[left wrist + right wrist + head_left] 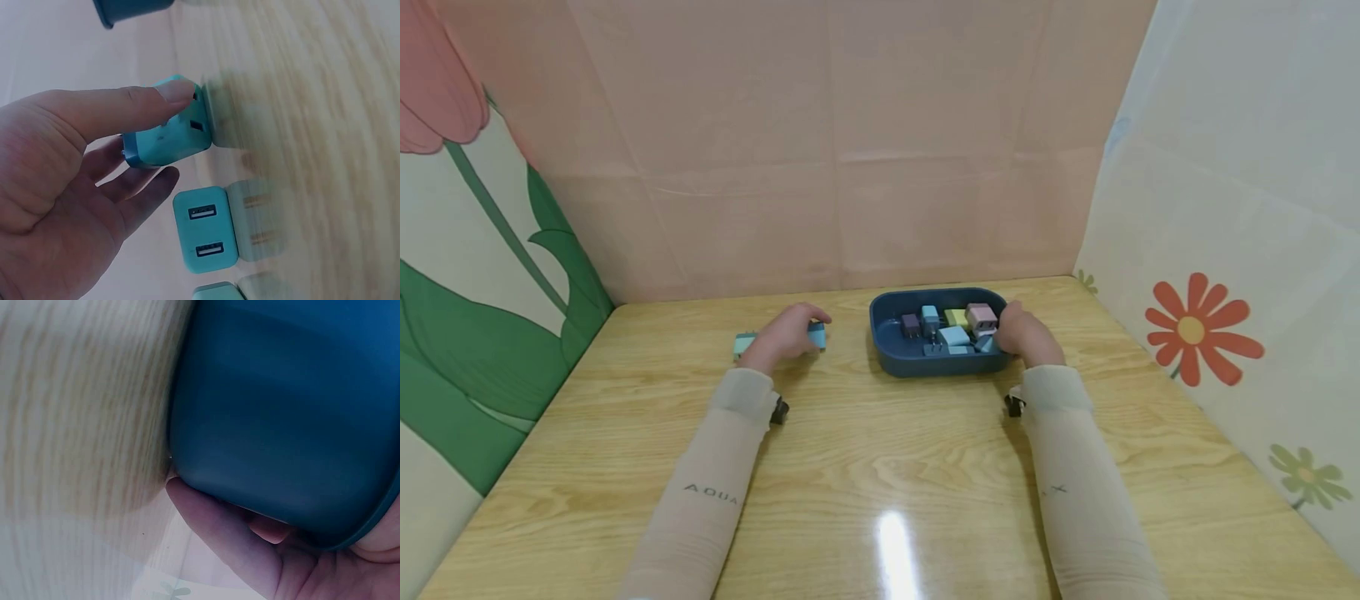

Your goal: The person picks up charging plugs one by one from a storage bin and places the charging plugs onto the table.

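Pinching a turquoise USB charger [175, 136] in my left hand [784, 333], I see the blue tray [942, 366] lying longways to its right, my right hand [1030, 335] holding the right end.

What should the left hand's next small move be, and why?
Probably turn the held charger square with the next charger: the left hand has it at or just above the table, and it sits at an angle to that neighbour, whose two ports face the wrist camera.
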